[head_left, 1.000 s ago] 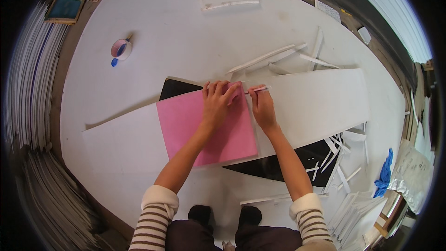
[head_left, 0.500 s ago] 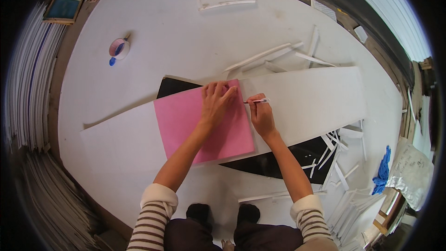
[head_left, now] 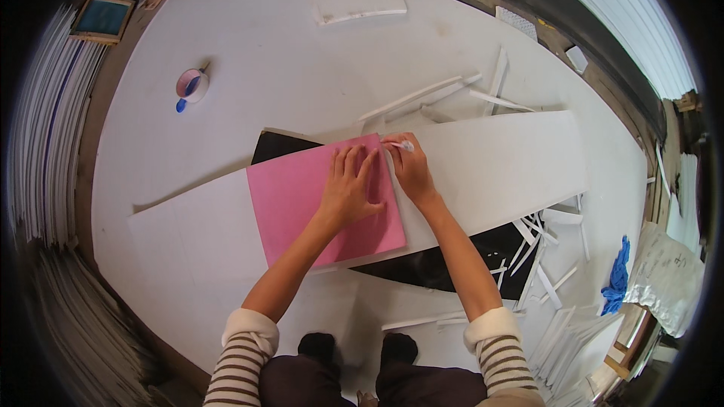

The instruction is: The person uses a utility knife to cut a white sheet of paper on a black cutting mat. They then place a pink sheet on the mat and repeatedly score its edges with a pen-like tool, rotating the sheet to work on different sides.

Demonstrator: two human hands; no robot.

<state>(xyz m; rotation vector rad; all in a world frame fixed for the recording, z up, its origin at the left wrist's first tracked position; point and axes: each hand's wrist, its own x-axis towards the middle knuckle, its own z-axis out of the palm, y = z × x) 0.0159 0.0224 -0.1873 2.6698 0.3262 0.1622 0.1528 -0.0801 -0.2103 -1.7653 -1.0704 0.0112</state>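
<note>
The left hand's (head_left: 348, 192) grip is spread wide on the pink panel (head_left: 290, 203) beneath it, seemingly bracing it against sliding on the long white board (head_left: 490, 158). Just right of it, the right hand (head_left: 409, 169) pinches a slim pen (head_left: 407, 146) by the panel's far right corner, likely for control. Well beyond the left grip, leftward, a white cup (head_left: 203, 90) holds something blue, too small to identify.

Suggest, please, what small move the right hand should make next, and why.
Probably draw the pen-like tool from the far right corner along the right edge of the pink board: the right hand holds it close beside that corner, and the left hand rests spread on the board.
</note>
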